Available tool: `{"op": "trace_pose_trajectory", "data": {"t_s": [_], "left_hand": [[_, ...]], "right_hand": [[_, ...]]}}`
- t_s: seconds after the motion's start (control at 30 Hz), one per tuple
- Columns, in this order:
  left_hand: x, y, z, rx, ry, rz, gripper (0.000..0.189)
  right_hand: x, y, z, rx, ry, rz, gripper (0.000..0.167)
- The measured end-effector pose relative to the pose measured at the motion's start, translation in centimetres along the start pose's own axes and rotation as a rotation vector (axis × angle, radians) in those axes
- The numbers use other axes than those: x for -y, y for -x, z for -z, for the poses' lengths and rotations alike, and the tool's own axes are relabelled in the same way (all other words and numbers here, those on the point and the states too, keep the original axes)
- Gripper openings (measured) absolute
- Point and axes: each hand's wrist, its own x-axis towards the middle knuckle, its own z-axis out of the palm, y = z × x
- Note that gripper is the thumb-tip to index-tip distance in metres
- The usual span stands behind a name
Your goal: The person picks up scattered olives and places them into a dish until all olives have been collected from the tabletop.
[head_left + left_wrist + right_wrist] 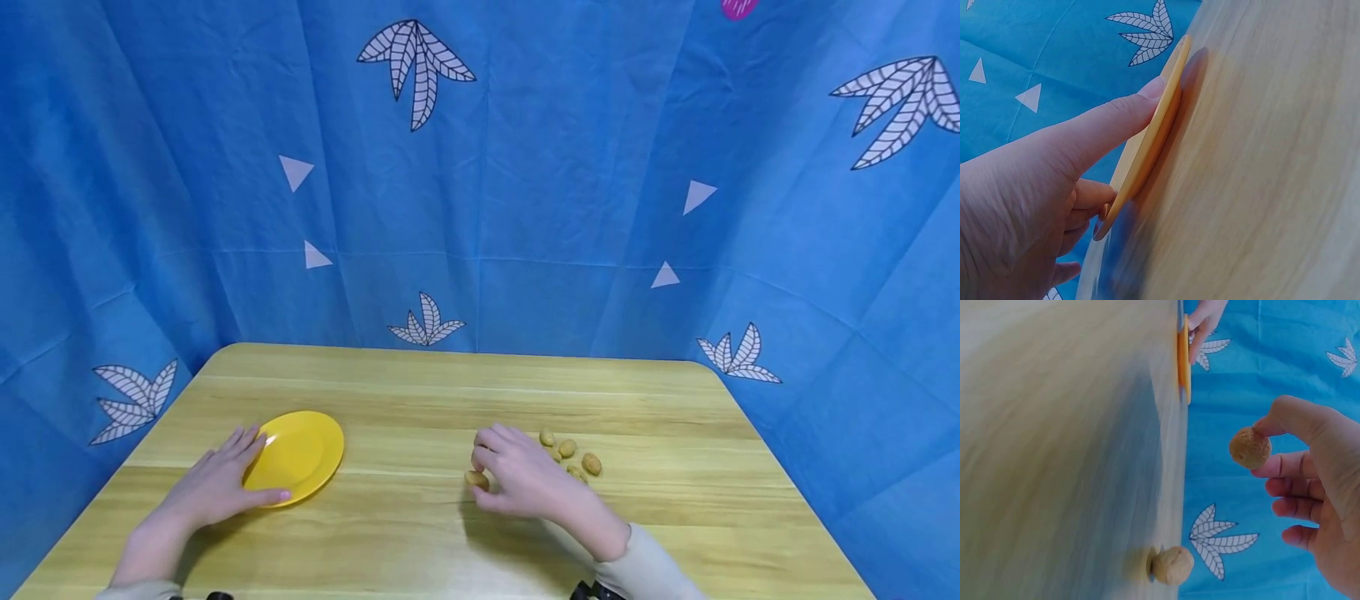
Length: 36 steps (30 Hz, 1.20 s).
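My left hand (217, 483) lies at the left side of a round yellow plate (303, 458), its fingers spread and fairly straight. The left wrist view has the thumb (1116, 115) resting on the plate's rim. Between thumb and fingertips, my right hand (521, 471) pinches a small tan-brown ball (1250, 448) with a rough, pitted skin. That ball hangs above the wooden table, right of the plate. Several similar balls (591, 463) lie beyond the right hand, some partly hidden by it; one ball (1173, 565) shows low in the right wrist view.
The light wooden table (420, 400) has rounded far corners. A blue curtain (480, 183) with white leaf and triangle prints hangs behind it and along both sides. Black wrist gear (592, 590) shows at the bottom edge of the head view.
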Motion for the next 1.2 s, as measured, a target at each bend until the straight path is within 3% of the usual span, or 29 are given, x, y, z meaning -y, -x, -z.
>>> {"op": "trace_pose_trajectory", "data": {"t_s": [0.33,0.67,1.03,1.2], "left_hand": [[0.0,-0.2,-0.1,-0.004,-0.001,-0.002,0.107],[-0.4,-0.1,0.1,-0.004,0.000,-0.002,0.107],[-0.6,-0.2,-0.3,-0.031,-0.034,-0.033,0.104],[-1.1,-0.4,-0.5,-0.037,-0.033,-0.037,0.105]], "right_hand": [[0.2,-1.9,-0.6,-0.047,-0.019,0.024,0.021],[0.9,-4.2,-0.9,-0.043,-0.025,0.029,0.018],[1.2,-6.3,-1.9,-0.134,-0.036,0.079,0.016],[1.3,-7.0,-2.2,-0.129,-0.039,0.066,0.015]]}}
